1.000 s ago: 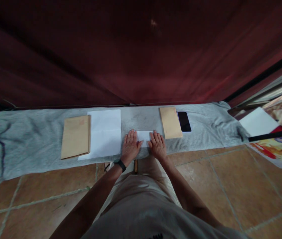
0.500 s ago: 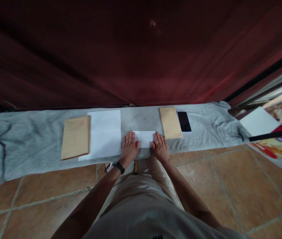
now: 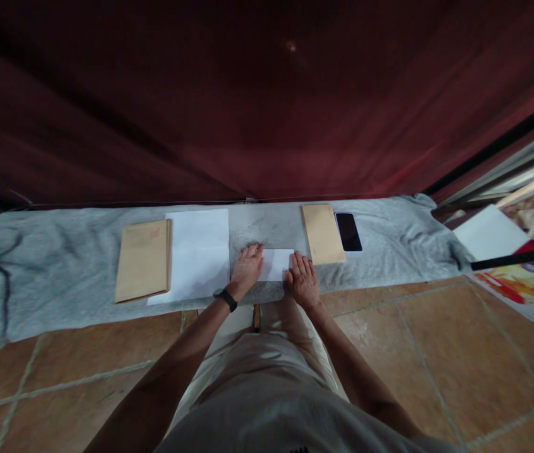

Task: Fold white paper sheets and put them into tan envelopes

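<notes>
A small white folded paper (image 3: 277, 265) lies flat on the grey cloth (image 3: 271, 223) in front of me. My left hand (image 3: 248, 265) rests over its left end, palm down with the fingers stretched out. At the right end my right hand (image 3: 302, 277) lies flat, fingers extended along the paper's edge. Left of my hands, larger white sheets (image 3: 200, 251) are partly covered by a stack of brown envelopes (image 3: 143, 261). Just beyond my right hand is a single brown envelope (image 3: 324, 234).
A phone (image 3: 349, 231) lies beside the single envelope. Dark red fabric (image 3: 267, 126) hangs behind the cloth-covered surface. At the far right are a white sheet (image 3: 492, 233) and a colourful printed sheet (image 3: 533, 283), near a dark bar. Tiled floor (image 3: 389, 352) lies below.
My left hand has shifted slightly right and forward, now covering more of the folded paper's left end. My right hand has stayed almost in place.
</notes>
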